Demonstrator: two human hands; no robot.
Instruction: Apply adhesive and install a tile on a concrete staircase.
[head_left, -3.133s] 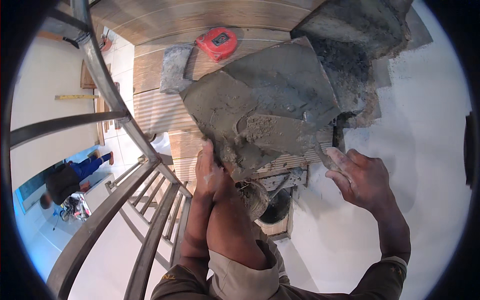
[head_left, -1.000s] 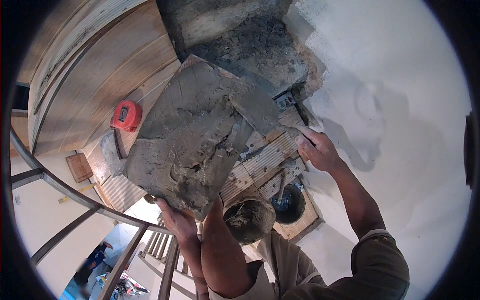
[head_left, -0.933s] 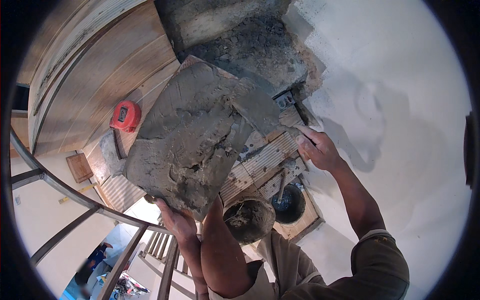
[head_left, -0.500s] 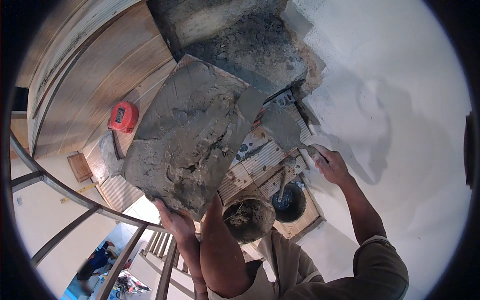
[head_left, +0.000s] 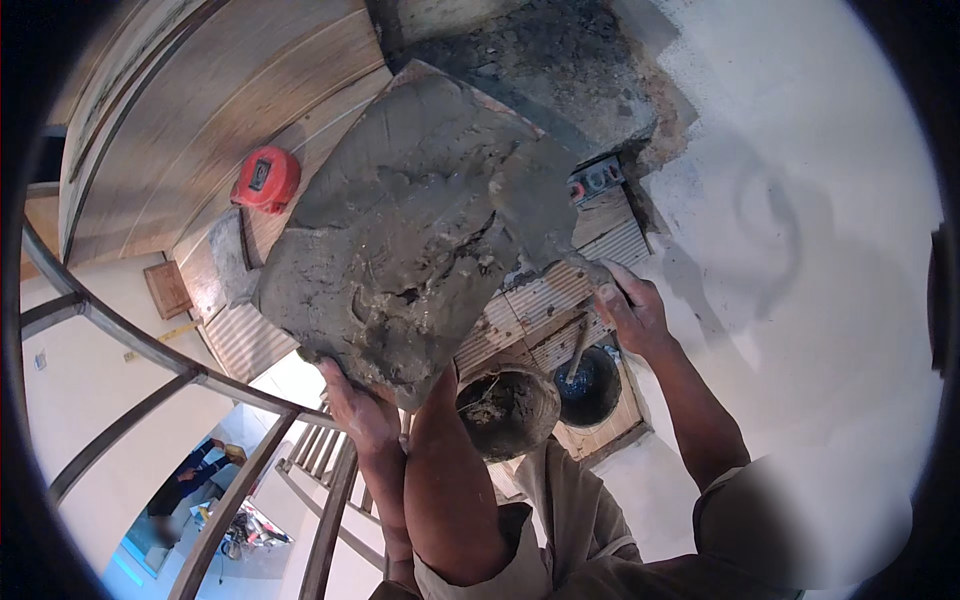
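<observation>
A large tile (head_left: 418, 68) is tilted up in front of me, its face thickly coated with wet grey mortar (head_left: 390, 230). My left hand (head_left: 360, 412) grips the tile's lower corner, fingers partly hidden beneath it, close to my raised knee. In my right hand (head_left: 635, 310) is the handle of a trowel (head_left: 535, 200). The mortar-covered blade lies over the right side of the coated tile and seems to touch the mortar. My right fingers are closed round the handle.
A mortar bucket (head_left: 548, 405) and a black bucket (head_left: 612, 385) of dark liquid stand below on tiled steps. A red tape measure (head_left: 268, 180) lies left, a spirit level (head_left: 597, 180) right. A metal railing (head_left: 150, 345) curves left; the white wall (head_left: 800, 330) bounds the right. Another person (head_left: 185, 480) is below.
My right hand has brought the trowel leftward, from beside the tile onto its mortar. The left hand keeps hold of the tile. The whole view has shifted slightly.
</observation>
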